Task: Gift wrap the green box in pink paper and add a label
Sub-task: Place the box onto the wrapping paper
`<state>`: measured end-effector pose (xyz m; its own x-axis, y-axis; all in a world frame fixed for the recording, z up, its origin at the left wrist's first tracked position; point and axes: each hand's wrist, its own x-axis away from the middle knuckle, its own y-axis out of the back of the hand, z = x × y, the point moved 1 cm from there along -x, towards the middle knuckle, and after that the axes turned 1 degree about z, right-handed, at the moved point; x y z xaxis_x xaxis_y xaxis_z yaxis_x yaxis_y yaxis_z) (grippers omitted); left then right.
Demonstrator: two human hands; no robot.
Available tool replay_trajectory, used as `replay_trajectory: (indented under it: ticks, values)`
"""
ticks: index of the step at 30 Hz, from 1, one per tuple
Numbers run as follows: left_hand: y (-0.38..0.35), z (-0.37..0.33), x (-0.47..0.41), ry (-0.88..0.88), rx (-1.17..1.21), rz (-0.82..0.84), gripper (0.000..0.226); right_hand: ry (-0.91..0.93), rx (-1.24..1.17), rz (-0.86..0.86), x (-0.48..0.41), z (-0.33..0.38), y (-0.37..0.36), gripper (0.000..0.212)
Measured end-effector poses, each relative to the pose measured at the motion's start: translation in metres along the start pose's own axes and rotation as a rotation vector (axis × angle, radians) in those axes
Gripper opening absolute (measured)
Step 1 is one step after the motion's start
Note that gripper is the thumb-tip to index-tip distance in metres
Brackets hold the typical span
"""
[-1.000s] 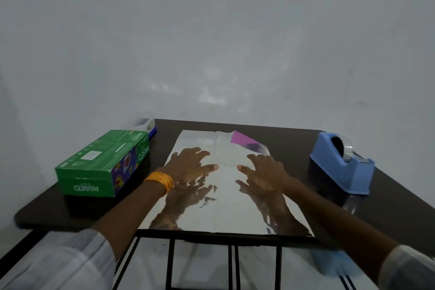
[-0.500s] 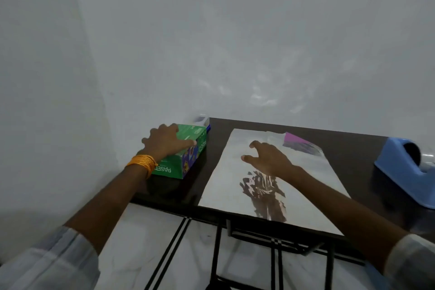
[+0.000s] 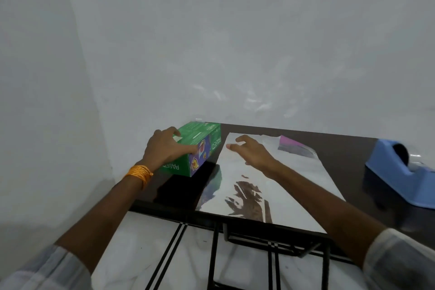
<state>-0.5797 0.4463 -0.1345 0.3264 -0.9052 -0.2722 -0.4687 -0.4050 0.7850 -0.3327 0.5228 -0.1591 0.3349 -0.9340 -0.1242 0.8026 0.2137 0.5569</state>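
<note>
The left hand gripped the green box near the far left corner of the bench, fingers curled over its top and thumb on its long side. Its near end seemed raised off the surface. The right hand hovered loosely spread over the paper, holding nothing.

The box looked like light, stiff cardboard, probably easy to crush at the edges, so a hold across the long sides should suit it. It was closed, and its contents could not be seen.

The paper lay silver side up from the near edge towards the far edge, with a pink corner turned over. It was probably thin, slippery and quick to crease. At the right edge, a blue tape dispenser held a roll.
</note>
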Motion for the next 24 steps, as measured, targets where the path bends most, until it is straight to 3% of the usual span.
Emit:
replay_trajectory:
  ticks: [3, 6, 13, 18, 22, 24]
  values:
    - [0.003, -0.028, 0.006, -0.181, 0.043, 0.022, 0.095, -0.118, -0.335, -0.053, 0.001, 0.003, 0.014, 0.060]
    - [-0.009, -0.052, 0.009, -0.331, 0.068, 0.166, 0.094, -0.232, -0.497, -0.071, 0.005, -0.001, 0.040, 0.056]
    - [-0.060, -0.081, -0.008, -0.457, 0.231, 0.346, 0.069, -0.429, -0.536, -0.210, 0.034, -0.055, 0.105, 0.039]
    - [-0.088, -0.100, -0.014, -0.479, 0.407, 0.314, 0.069, -0.388, -0.679, -0.343, 0.042, -0.079, 0.132, 0.004]
    - [-0.111, -0.100, -0.013, -0.464, 0.375, 0.348, 0.067, -0.419, -0.683, -0.425, 0.035, -0.103, 0.132, 0.019]
    - [-0.118, -0.099, -0.014, -0.477, 0.371, 0.363, 0.070, -0.426, -0.685, -0.503, 0.032, -0.111, 0.130, 0.015]
